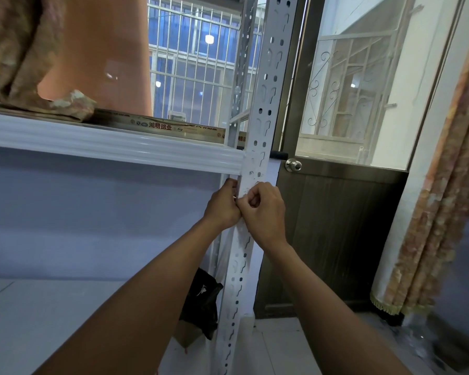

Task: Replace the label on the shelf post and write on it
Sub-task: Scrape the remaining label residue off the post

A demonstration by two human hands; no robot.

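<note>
A white perforated shelf post (266, 104) runs top to bottom through the middle of the head view. A white label (251, 171) covers the post just below the shelf beam, its surface rough and partly torn. My left hand (224, 204) presses against the post's left edge with its fingers curled. My right hand (266, 209) lies on the post's front, fingers pinched at the label's lower edge right beside the left hand. Whether a strip of label is between the fingers is hidden.
A white shelf beam (106, 146) meets the post from the left. On the shelf stand an orange object (100, 55) and a boxed item (160, 125). A brown door with a round knob (293, 165) is behind the post. A curtain (439, 212) hangs right. A black bag (203, 301) lies below.
</note>
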